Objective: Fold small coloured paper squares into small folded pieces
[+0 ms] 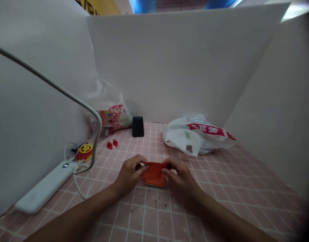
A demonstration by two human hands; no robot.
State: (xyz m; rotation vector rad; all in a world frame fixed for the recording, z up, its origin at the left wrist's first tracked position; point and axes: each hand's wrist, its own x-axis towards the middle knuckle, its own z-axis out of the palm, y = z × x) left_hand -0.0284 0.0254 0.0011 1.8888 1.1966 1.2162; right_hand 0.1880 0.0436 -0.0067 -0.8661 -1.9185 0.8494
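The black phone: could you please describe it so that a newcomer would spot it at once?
Start at the white back wall of the booth and drop to where it meets the pink gridded mat. The black phone lies there flat, between the clear bag on the left and the white plastic bag. It is the only dark rectangle.

A pink grid-patterned mat (245, 188) covered the surface, walled in on three sides by white boards (169, 67). Along the left edge lay a white lamp base (43, 188), its thin arm (56, 89) arching up and out of view, with a white cable (80, 188) looped beside it. Near it sat yellow and red paper cutouts (85, 151), and two small red folded pieces (112, 144) lay just beyond. In the far left corner stood a clear plastic bag (111, 111) with red print; a black phone (138, 126) lay beside it. Toward the far right slumped a white plastic bag (197, 134) with red lettering.
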